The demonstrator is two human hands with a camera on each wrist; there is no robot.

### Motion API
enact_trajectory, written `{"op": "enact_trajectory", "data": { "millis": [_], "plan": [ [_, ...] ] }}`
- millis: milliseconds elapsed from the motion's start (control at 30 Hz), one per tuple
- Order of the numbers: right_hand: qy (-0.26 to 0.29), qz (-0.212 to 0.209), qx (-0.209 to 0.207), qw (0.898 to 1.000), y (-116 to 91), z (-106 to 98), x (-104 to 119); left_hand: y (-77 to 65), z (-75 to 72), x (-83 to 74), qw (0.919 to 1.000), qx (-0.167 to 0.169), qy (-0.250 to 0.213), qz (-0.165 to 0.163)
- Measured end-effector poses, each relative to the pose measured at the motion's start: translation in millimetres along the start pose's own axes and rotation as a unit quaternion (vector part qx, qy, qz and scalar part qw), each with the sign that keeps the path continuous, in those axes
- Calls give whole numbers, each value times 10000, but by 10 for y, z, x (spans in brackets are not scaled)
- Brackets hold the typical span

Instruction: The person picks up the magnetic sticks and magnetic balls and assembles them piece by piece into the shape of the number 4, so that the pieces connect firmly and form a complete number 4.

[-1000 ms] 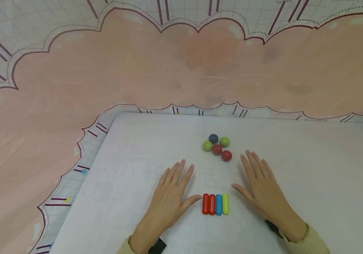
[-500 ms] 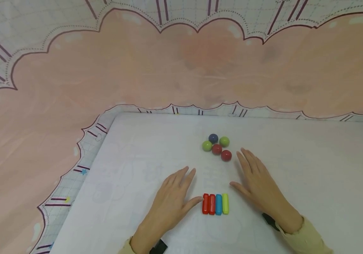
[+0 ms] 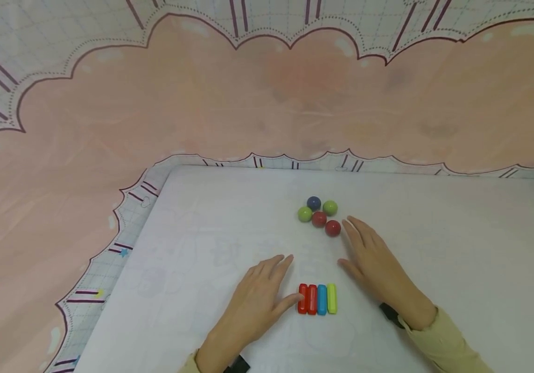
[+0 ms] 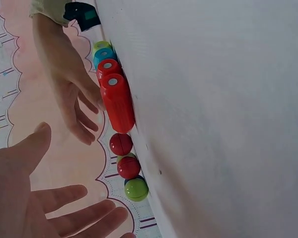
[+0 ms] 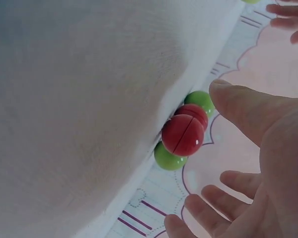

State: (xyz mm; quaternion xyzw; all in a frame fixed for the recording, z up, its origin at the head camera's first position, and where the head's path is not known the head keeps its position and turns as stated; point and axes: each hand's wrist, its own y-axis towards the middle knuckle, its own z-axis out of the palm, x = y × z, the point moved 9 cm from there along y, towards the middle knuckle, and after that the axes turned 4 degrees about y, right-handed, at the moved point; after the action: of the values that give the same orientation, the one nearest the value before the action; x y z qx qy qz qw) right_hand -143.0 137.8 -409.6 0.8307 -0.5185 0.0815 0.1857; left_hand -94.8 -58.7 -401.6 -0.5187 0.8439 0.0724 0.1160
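Head camera shows neither of my hands holding anything: both lie flat and relaxed over the white table (image 3: 458,233), fingers straight and spread. My right hand (image 3: 374,267) has its fingertips just beside the nearer red ball (image 3: 333,228), close enough that I cannot tell whether they touch it. From the right wrist view that same ball (image 5: 184,135) sits right in front of my thumb, with nothing curled round it. My left hand (image 3: 257,300) lies lower, its thumb tip against the first red bar (image 3: 302,299) of the row.

That row has four short bars side by side and touching: two red, then a blue bar (image 3: 322,299), then a yellow-green bar (image 3: 332,298). Beyond it the balls form a tight cluster: a dark blue ball (image 3: 313,203) at the far end, a green ball (image 3: 305,214) on the left, another green ball (image 3: 329,208) on the right, and a second red ball (image 3: 319,219) in the middle, all touching or nearly so.

I judge this to be the reach, with no pick made yet. Taking the near red ball calls for closing thumb and fingers around it gently, since a nudge could roll it into its neighbours and scatter the cluster.
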Motion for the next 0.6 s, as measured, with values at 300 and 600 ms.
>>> {"op": "enact_trajectory", "data": {
  "millis": [300, 600],
  "plan": [
    [49, -62, 27, 10000, 88, 35, 16, 18, 82, -86, 9995, 190, -191, 133],
    [43, -110, 114, 9999, 153, 64, 19, 25, 101, -131, 9996, 121, -34, 266]
  ]
}}
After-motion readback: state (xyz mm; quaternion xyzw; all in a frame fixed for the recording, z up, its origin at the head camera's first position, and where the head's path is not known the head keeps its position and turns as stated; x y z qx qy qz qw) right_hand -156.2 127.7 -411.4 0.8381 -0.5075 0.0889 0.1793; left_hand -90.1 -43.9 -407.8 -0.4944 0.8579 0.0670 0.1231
